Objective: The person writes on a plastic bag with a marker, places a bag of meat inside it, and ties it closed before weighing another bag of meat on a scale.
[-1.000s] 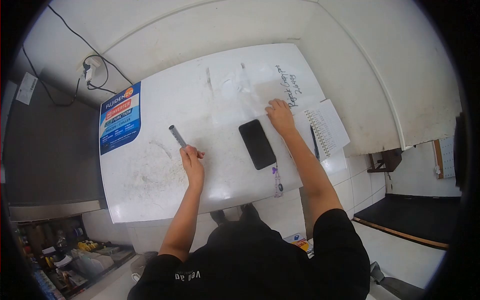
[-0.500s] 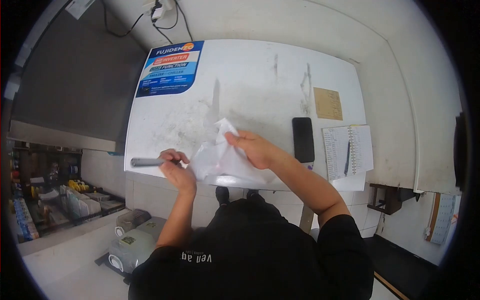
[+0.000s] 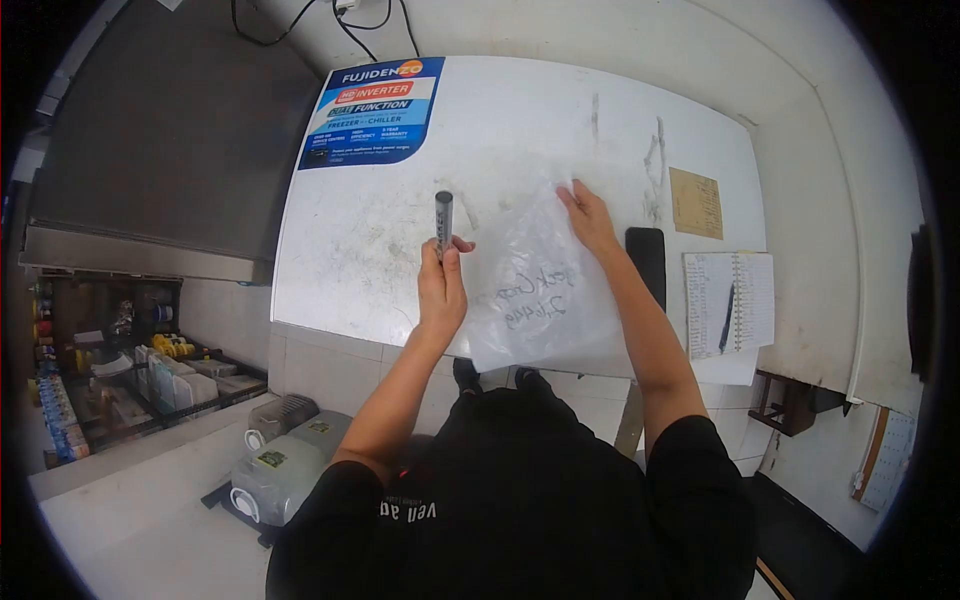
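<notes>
- We see a white freezer lid [image 3: 350, 250], scuffed and smudged, which fills the middle of the view and bears everything else.
- A clear plastic bag [image 3: 535, 300] lies flat on the lid's near part, between the 2 hands. It has dark handwriting on it and reaches the lid's front edge.
- A blue sticker [image 3: 375, 112] sits at the lid's far left corner, well apart from the bag.
- A spiral notebook [image 3: 745, 290] lies open at the right edge of the lid.
- We find the right hand [image 3: 590, 220] open and flat, its fingers spread on the bag's far right corner and pressing it down.
- The left hand [image 3: 443, 290] is closed in a fist around the marker, just left of the bag.
- A black phone [image 3: 648, 255] lies just right of the right forearm, which partly hides it.
- A brown paper slip [image 3: 696, 203] lies beyond the notebook.
- The grey marker [image 3: 443, 218] stands up out of the left fist and points away from us.
- A pen [image 3: 727, 320] rests on the notebook page.
</notes>
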Tool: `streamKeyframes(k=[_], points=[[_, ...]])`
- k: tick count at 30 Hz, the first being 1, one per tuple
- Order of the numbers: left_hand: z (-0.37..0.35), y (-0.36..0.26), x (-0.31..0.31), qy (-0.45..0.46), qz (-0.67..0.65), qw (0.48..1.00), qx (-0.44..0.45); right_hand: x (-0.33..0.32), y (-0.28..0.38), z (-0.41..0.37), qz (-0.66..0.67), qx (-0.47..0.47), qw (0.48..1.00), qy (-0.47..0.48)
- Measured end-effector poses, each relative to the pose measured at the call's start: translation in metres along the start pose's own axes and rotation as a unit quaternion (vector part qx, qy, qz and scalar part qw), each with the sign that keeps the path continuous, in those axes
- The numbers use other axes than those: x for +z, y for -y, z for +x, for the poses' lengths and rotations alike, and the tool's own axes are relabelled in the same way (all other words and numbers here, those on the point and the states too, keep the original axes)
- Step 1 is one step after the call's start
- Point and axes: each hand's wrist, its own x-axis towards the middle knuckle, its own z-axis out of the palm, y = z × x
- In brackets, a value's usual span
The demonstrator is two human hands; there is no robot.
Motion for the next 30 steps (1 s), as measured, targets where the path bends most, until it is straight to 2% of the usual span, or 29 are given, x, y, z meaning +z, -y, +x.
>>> streamKeyframes(k=[1,2,3,4,5,6,7,8,10,11,13,15,16,17,18,19,21,22,23,24,25,26,27,28,29,30], points=[[0.001,0.008,0.007,-0.019,-0.015,1.000,0.014,-0.002,0.017,0.000,0.002,-0.001,1.000,-0.001],[0.004,0.019,0.006,-0.015,-0.014,1.000,0.014,-0.006,0.032,-0.004,0.061,-0.042,0.997,-0.015],[0.009,0.034,0.002,-0.045,-0.006,0.997,-0.056,-0.010,0.052,-0.012,0.119,-0.078,0.989,-0.028],[0.012,0.043,0.001,-0.075,0.003,0.989,-0.127,-0.016,0.070,-0.017,0.119,-0.070,0.990,-0.029],[0.018,0.046,0.004,-0.072,0.001,0.989,-0.131,-0.024,0.090,-0.019,0.165,-0.049,0.985,-0.029],[0.027,0.049,0.008,-0.081,-0.115,0.963,-0.231,-0.029,0.101,-0.017,0.211,-0.032,0.976,-0.030],[0.037,0.050,0.011,-0.088,-0.228,0.914,-0.323,-0.034,0.092,-0.012,0.210,-0.034,0.976,-0.034],[0.042,0.054,0.016,-0.064,-0.270,0.907,-0.317,-0.039,0.071,-0.004,0.162,-0.046,0.984,-0.052],[0.053,0.071,0.032,-0.051,-0.239,0.915,-0.320,-0.050,0.028,0.001,0.112,-0.062,0.989,-0.076],[0.055,0.075,0.040,-0.044,-0.204,0.921,-0.329,-0.054,0.005,-0.002,0.088,-0.035,0.990,-0.106],[0.055,0.081,0.055,-0.039,-0.196,0.925,-0.324,-0.062,-0.003,-0.004,0.061,-0.008,0.989,-0.134],[0.053,0.086,0.064,0.009,-0.145,0.946,-0.290,-0.066,-0.012,-0.010,0.159,0.179,0.958,-0.158],[0.053,0.088,0.066,0.021,-0.106,0.954,-0.279,-0.063,-0.017,-0.017,0.159,0.186,0.956,-0.160],[0.049,0.088,0.069,0.025,-0.106,0.953,-0.282,-0.058,-0.021,-0.022,0.083,0.143,0.977,-0.137],[0.047,0.086,0.073,-0.028,-0.016,0.984,-0.173,-0.054,-0.025,-0.026,0.005,0.098,0.989,-0.112],[0.046,0.082,0.075,-0.081,0.074,0.992,-0.058,-0.049,-0.032,-0.028,0.004,0.100,0.989,-0.114],[0.043,0.072,0.070,-0.064,0.116,0.991,-0.028,-0.033,-0.039,-0.025,-0.110,-0.048,0.969,-0.217],[0.042,0.068,0.064,-0.048,0.162,0.986,0.001,-0.030,-0.019,-0.030,-0.108,-0.052,0.969,-0.214],[0.040,0.065,0.062,-0.053,0.166,0.985,0.000,-0.028,0.017,-0.043,-0.192,-0.136,0.937,-0.257],[0.036,0.062,0.063,-0.039,0.231,0.968,0.088,-0.020,0.039,-0.055,-0.272,-0.216,0.889,-0.297],[0.030,0.060,0.065,-0.023,0.291,0.941,0.174,-0.001,0.042,-0.064,-0.132,-0.132,0.966,-0.178],[0.023,0.062,0.068,0.021,0.297,0.936,0.187,0.013,0.042,-0.068,0.011,-0.043,0.998,-0.053],[0.018,0.064,0.073,0.022,0.294,0.937,0.189,0.022,0.039,-0.067,0.009,-0.044,0.997,-0.056],[0.014,0.067,0.078,0.060,0.304,0.927,0.210,0.031,0.033,-0.065,0.121,0.028,0.992,0.012],[0.011,0.070,0.082,0.096,0.316,0.915,0.231,0.036,0.028,-0.064,0.231,0.097,0.965,0.081],[0.011,0.070,0.085,0.095,0.324,0.917,0.214,0.038,0.022,-0.061,0.229,0.094,0.965,0.082]])
